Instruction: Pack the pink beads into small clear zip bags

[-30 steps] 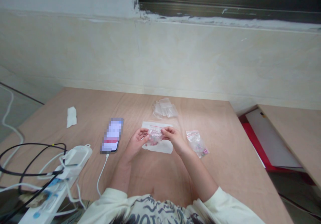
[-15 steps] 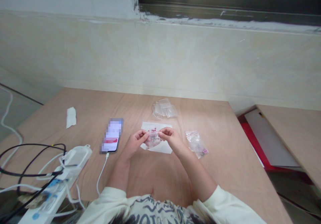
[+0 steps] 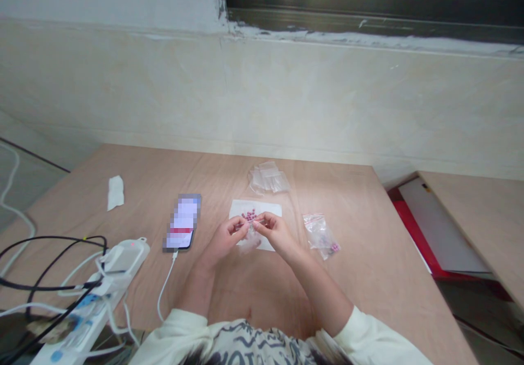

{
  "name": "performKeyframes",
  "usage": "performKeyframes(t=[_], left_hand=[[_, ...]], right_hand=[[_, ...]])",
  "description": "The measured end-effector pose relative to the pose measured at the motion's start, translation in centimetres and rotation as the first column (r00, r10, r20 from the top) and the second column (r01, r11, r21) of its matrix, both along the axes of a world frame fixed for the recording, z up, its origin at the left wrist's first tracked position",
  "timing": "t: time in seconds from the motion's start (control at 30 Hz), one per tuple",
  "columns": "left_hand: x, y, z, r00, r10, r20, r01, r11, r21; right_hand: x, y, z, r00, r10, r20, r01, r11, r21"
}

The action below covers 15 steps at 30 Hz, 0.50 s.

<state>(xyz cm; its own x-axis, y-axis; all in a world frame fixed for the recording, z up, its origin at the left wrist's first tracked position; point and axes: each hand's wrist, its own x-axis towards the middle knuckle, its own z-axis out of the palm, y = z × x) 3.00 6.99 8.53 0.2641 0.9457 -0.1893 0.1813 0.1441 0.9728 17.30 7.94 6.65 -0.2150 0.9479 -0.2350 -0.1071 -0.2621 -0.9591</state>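
Observation:
A small clear plastic bag (image 3: 250, 240) hangs between my two hands over a white sheet of paper (image 3: 270, 208). My left hand (image 3: 229, 235) pinches its top edge from the left. From the right, my right hand (image 3: 273, 228) grips the same edge, fingertips close to those of the left. Several small pink-red beads (image 3: 248, 214) lie on the paper just beyond my fingertips. To the right of the paper rests another clear zip bag (image 3: 320, 234) with pink pieces in its lower corner. The contents of the held bag are blurred.
Clear bags (image 3: 269, 178) lie behind the paper. A phone (image 3: 183, 222) with a white cable is on the left, near a white scrap (image 3: 115, 192). At the lower left are a power strip (image 3: 100, 294) and looped cables. A wall borders the table's back.
My hands have drawn closer together, and the bag's top edge is bunched instead of stretched. More of the beads on the paper show now.

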Motion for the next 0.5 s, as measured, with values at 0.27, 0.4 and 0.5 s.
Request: performKeyframes(t=[0.27, 0.4, 0.5], left_hand=[[-0.2, 0.0, 0.2, 0.998, -0.047, -0.048, 0.047, 0.999, 0.001], [-0.4, 0.0, 0.4, 0.997, -0.025, -0.067, 0.025, 1.0, 0.001], [-0.3, -0.1, 0.5, 0.997, -0.053, -0.053, 0.052, 0.999, -0.009]], right_hand=[[0.9, -0.2, 0.0, 0.997, -0.071, -0.039, 0.067, 0.993, -0.097], [1.3, -0.3, 0.3, 0.997, -0.041, -0.071, 0.03, 0.989, -0.145], [1.5, -0.3, 0.7, 0.995, -0.063, -0.081, 0.052, 0.989, -0.136]])
